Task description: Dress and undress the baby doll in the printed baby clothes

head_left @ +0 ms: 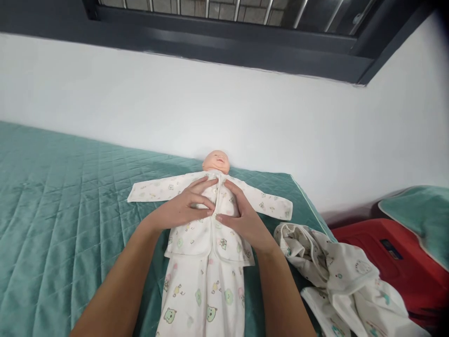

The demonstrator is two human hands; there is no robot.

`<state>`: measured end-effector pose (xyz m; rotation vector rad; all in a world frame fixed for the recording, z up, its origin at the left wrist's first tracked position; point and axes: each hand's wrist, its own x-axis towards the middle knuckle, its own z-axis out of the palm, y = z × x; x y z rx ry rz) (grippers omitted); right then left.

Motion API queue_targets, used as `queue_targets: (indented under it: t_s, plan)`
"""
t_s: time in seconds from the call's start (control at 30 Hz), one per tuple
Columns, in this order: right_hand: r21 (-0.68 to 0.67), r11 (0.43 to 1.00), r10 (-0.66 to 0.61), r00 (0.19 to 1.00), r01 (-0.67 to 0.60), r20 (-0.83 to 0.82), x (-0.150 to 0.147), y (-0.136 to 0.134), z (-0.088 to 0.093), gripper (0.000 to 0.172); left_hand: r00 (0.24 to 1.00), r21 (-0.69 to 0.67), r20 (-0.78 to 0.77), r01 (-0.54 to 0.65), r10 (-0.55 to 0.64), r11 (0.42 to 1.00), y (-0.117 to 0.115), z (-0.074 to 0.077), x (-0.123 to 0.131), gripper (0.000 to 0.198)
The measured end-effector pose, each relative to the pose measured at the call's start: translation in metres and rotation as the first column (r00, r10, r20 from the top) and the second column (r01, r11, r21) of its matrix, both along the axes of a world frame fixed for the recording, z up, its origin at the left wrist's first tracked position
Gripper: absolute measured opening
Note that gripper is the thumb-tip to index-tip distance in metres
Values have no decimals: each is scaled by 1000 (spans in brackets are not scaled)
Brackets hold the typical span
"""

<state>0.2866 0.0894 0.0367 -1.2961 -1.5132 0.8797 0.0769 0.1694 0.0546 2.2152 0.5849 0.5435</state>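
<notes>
A baby doll [216, 161] lies on its back on the green quilted bed [59, 201], dressed in a white printed top [196, 236] and matching trousers [203, 295]. Both sleeves spread out sideways. My left hand [182, 206] rests on the doll's chest, fingers bent and pinching the front edge of the top at the button line. My right hand [242, 213] lies on the other side of the chest, thumb and fingers pressed on the same opening. The two hands almost touch at the middle.
A crumpled heap of white printed baby clothes [336, 276] lies at the bed's right edge. Beyond it stands a red object [393, 262] with a green cloth [421, 215] on it. A white wall and a dark window frame [224, 42] lie behind.
</notes>
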Motion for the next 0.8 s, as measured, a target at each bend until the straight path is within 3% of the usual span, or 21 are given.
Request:
queue_targets:
  t_s: [0.27,0.47,0.63,0.8]
  plan:
    - [52,998,-34,998,32,43,-4,0,0,73,999,-94,10,36,-36,995,2,3,-3,15]
    - [144,989,-22,995,8,98,-5,2,-4,66,1000,16,26,-5,5,1000,0,-2,2,12]
    - [168,985,22,993,-41,117,-5,1,-2,36,998,67,10,-65,65,996,-4,-3,9,17]
    - [172,985,-36,994,19,100,-9,0,2,12,1000,33,21,-19,18,999,0,-3,3,17]
